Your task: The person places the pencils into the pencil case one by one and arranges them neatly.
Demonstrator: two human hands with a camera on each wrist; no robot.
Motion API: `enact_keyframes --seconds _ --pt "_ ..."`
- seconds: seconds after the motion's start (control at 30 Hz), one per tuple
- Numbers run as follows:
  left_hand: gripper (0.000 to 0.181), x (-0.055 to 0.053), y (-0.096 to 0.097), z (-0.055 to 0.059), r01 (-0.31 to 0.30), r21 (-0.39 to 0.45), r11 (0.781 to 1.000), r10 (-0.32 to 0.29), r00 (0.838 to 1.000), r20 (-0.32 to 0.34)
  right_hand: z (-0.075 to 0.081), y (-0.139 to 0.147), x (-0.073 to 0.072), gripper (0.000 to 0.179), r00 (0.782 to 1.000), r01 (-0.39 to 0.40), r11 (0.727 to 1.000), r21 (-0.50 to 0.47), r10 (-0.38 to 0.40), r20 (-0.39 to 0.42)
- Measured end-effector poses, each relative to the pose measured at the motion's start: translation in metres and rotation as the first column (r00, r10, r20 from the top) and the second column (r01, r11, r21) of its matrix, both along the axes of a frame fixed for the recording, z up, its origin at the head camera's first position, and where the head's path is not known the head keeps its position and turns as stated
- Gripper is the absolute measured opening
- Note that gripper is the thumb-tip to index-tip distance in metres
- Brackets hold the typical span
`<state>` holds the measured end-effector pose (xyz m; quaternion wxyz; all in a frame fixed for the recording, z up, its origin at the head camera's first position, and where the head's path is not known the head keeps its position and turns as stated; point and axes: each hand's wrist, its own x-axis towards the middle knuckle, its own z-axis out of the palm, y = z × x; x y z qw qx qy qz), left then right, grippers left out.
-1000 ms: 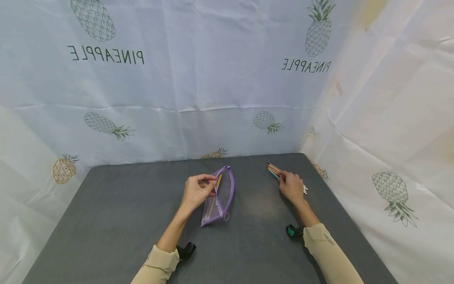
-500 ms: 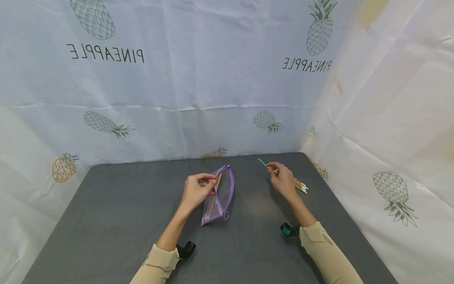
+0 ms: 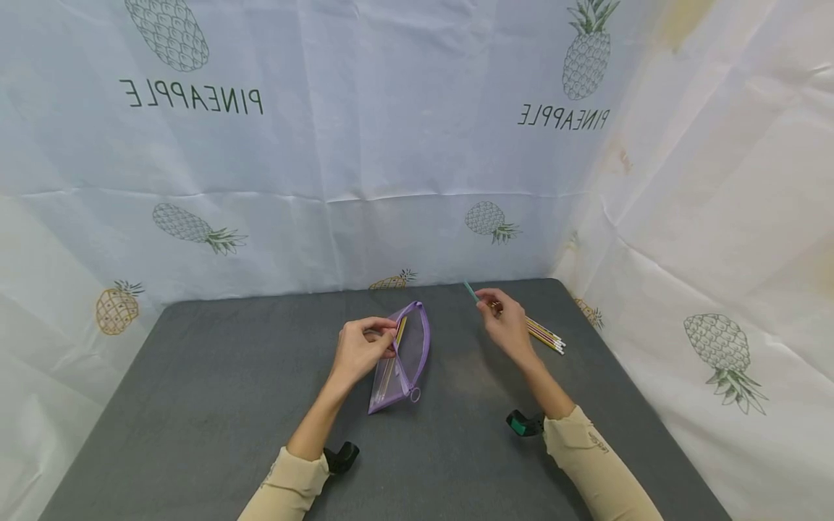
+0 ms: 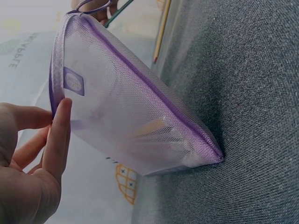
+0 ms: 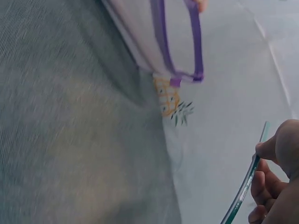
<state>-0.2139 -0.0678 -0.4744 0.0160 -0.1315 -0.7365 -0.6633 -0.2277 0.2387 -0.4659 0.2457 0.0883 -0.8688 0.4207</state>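
My left hand (image 3: 357,352) pinches the zip edge of a purple mesh pencil pouch (image 4: 100,112) between thumb and fingers. The pouch stands tilted on the table with its mouth spread open toward the right. A yellow pencil (image 3: 401,330) and other thin sticks show through its mesh. To the right of the pouch, my right hand (image 3: 511,327) holds a green pencil (image 5: 243,191) by thumb and fingertips, its tip pointing up and left. Several pencils (image 3: 546,336) with white ends lie bunched on the table beyond that hand, partly hidden behind it.
A dark grey cloth covers the table (image 3: 215,391). White curtain (image 3: 391,145) with pineapple prints hangs right behind its back edge and along the right side. A ring pull (image 3: 415,394) hangs from the pouch's zip at the near end.
My right hand has lifted the green pencil away from the bunch and moved left toward the pouch. The other pencils stay on the table. My left hand and the pouch have hardly moved.
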Motion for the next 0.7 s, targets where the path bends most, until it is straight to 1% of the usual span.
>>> enact_keyframes --seconds 0.2,0.43,0.53,0.6,0.7 --pt "0.019 -0.001 0.0 -0.002 -0.005 -0.004 1.0 0.005 1.0 0.006 0.012 -0.016 0.004 0.022 1.0 -0.02 0.996 -0.092 0.022 0.011" --pt "0.019 -0.001 0.003 -0.003 0.0 -0.004 1.0 0.0 1.0 0.008 0.018 -0.03 0.006 0.022 0.999 -0.006 0.983 -0.184 0.012 0.032" --pt "0.018 -0.001 0.003 -0.003 -0.002 -0.008 1.0 0.002 1.0 0.006 0.023 -0.036 0.008 0.024 0.999 -0.003 0.969 -0.247 0.015 0.047" --pt "0.018 -0.001 0.003 -0.003 -0.002 -0.01 1.0 0.002 1.0 0.001 0.027 -0.041 0.008 0.025 0.998 0.006 0.955 -0.295 0.014 0.063" --pt "0.018 0.0 0.002 -0.003 0.002 -0.011 1.0 -0.002 1.0 -0.002 0.031 -0.049 0.009 0.026 0.996 0.027 0.926 -0.377 0.007 0.089"
